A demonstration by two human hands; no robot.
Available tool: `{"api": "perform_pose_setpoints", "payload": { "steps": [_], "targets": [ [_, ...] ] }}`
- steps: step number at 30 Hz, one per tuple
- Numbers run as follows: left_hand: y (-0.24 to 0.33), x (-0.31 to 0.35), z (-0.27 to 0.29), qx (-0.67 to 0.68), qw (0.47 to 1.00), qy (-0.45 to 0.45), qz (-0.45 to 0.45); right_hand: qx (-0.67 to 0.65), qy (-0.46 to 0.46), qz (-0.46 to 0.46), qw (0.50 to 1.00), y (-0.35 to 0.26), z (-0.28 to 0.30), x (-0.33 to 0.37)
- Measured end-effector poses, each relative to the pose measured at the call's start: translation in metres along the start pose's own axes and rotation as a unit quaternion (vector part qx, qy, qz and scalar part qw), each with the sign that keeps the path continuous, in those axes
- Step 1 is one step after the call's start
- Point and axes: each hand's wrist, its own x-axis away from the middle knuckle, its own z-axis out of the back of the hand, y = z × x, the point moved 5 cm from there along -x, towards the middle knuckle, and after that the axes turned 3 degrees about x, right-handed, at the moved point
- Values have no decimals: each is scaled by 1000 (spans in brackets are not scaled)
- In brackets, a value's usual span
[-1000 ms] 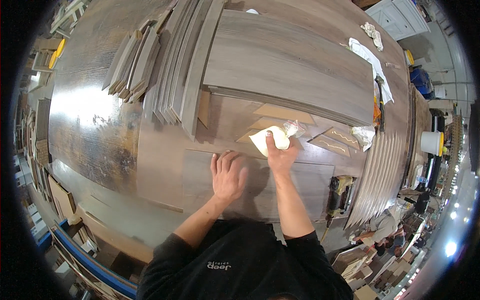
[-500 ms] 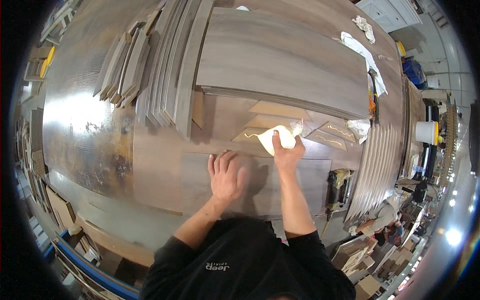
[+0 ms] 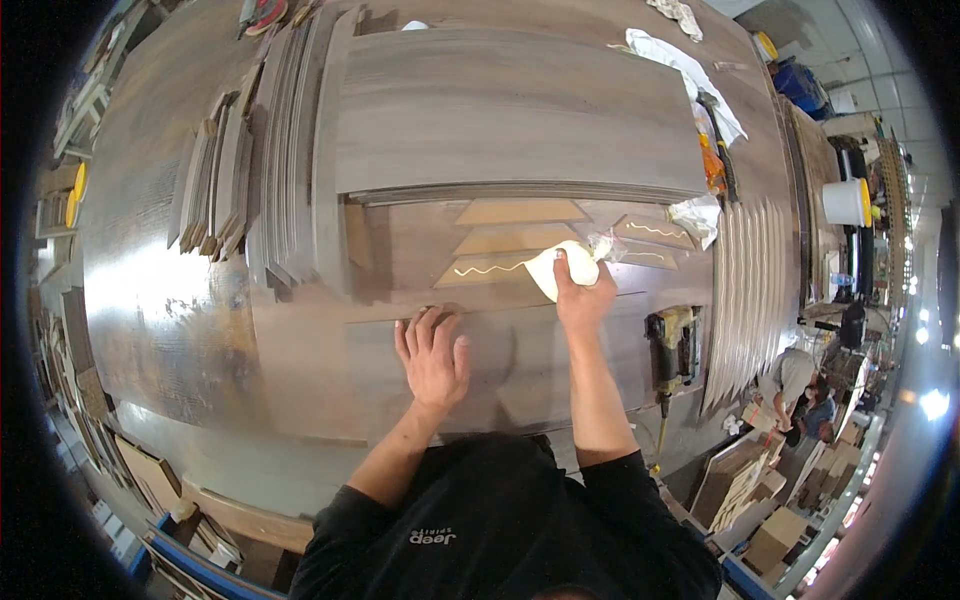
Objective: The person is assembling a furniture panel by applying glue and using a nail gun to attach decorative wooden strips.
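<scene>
My right hand (image 3: 587, 297) is closed around a plastic piping bag (image 3: 545, 274) of cream-coloured glue, its tip pointing left. From the tip a wavy bead of glue runs along the nearest trapezoid wood piece (image 3: 478, 275). Beyond it lie two plain trapezoid pieces, a middle one (image 3: 510, 240) and a far one (image 3: 520, 211). Right of the bag, another wood piece (image 3: 652, 232) bears a wavy glue line, and one beside it is partly hidden by the bag. My left hand (image 3: 436, 362) rests with fingers extended on a grey panel (image 3: 500, 375) near me, holding nothing.
A stack of wide grey panels (image 3: 520, 115) lies beyond the pieces. Long grey strips (image 3: 285, 150) stand stacked at left, more strips (image 3: 748, 305) at right. A nail gun (image 3: 674, 345) lies near my right arm. A hammer (image 3: 718, 140) and white cloth (image 3: 685, 70) are farther off. Another person (image 3: 790, 380) works at far right.
The glue line on the nearest wood piece has grown longer toward the right as the bag moved along it. My left hand, blurred before, now lies sharp on the panel. The whole view has shifted.
</scene>
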Motion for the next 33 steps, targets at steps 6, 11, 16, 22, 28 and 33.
{"api": "perform_pose_setpoints", "payload": {
  "steps": [6,11,16,22,28,33],
  "targets": [
    [2,1,-2,6,1000,-7,-4,10,56,22,998,30,20,1],
    [-1,3,-5,1,1000,-4,-9,34,71,-1,997,37,26,-5],
    [2,2,-1,3,1000,-1,-9,47,60,-42,996,40,31,-13],
    [-5,-2,0,15,1000,22,4,37,81,-11,996,41,51,0],
    [-17,-59,12,-26,998,13,47,-344,150,-202,905,38,57,-12],
    [-18,-66,-1,-13,996,-26,-86,-274,86,-181,941,28,36,-18]
  ]
}}
